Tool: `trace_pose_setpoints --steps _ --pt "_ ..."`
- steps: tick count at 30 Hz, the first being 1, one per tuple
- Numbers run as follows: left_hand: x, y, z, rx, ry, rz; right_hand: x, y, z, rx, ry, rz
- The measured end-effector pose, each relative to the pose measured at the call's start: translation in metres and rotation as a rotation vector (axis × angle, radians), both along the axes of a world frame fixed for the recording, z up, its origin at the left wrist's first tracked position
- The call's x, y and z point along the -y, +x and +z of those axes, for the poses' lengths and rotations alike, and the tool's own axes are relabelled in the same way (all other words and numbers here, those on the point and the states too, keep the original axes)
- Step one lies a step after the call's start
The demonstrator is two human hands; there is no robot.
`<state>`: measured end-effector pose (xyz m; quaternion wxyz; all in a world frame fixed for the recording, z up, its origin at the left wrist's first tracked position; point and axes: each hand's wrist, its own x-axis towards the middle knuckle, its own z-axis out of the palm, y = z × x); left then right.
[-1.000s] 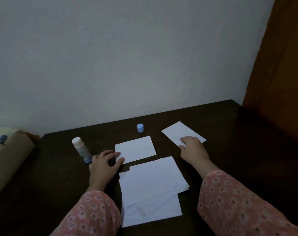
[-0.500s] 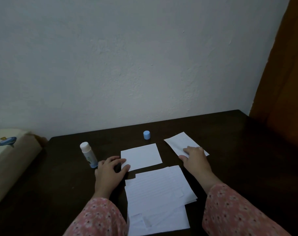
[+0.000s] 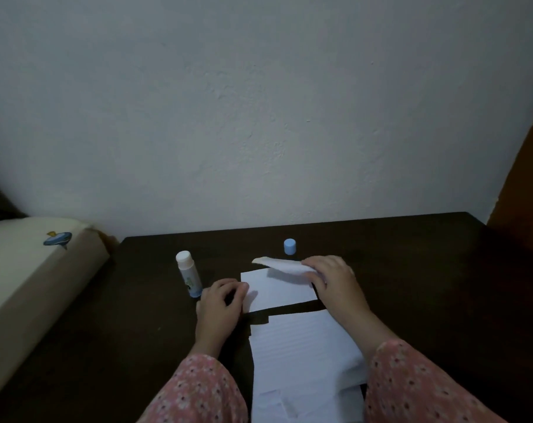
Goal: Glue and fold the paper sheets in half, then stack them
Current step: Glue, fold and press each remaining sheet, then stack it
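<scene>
Dark wooden table (image 3: 411, 285) against a pale textured wall (image 3: 259, 117), low light. Brown panel at far right edge; cream cushion (image 3: 30, 270) with a small blue print off the table's left side.

Right hand (image 3: 329, 276): fingers curled, pinching a folded paper (image 3: 285, 265), held tilted and lifted above a second folded paper (image 3: 277, 290) that lies flat on the table. Lifted piece overlaps the flat one's far edge from this angle; cannot tell if they touch.

Left hand (image 3: 222, 300): fingers bent, tips resting at the left edge of the flat folded paper. Grip on the edge not clear, looks like pressing rather than pinching.

Glue stick (image 3: 188, 277): upright, uncapped, white tip up, just left of the left hand. Its blue cap (image 3: 290, 246) stands on the table behind the papers, apart from the stick.

Stack of unfolded lined sheets (image 3: 302, 361): nearest the person, between the two forearms, loosely fanned, separated from the flat folded paper by a narrow strip of bare table. Right forearm covers its right side.

Both sleeves (image 3: 198, 395) pink, floral print.
</scene>
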<state>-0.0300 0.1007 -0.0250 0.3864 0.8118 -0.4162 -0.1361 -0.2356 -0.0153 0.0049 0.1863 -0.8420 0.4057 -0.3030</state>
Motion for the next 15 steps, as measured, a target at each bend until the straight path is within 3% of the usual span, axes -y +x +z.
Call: trace_pose_setpoints --steps 3,9,15 --pt "-0.005 -0.001 0.001 -0.238 -0.1 0.041 -0.005 0.007 0.002 -0.03 0.009 0.208" --pt "-0.011 -0.007 0.009 -0.296 -0.215 -0.012 -0.005 0.015 -0.003 -0.122 0.062 0.318" --pt "-0.012 -0.002 0.009 -0.347 -0.285 0.017 -0.002 0.011 -0.002 0.222 0.463 0.224"
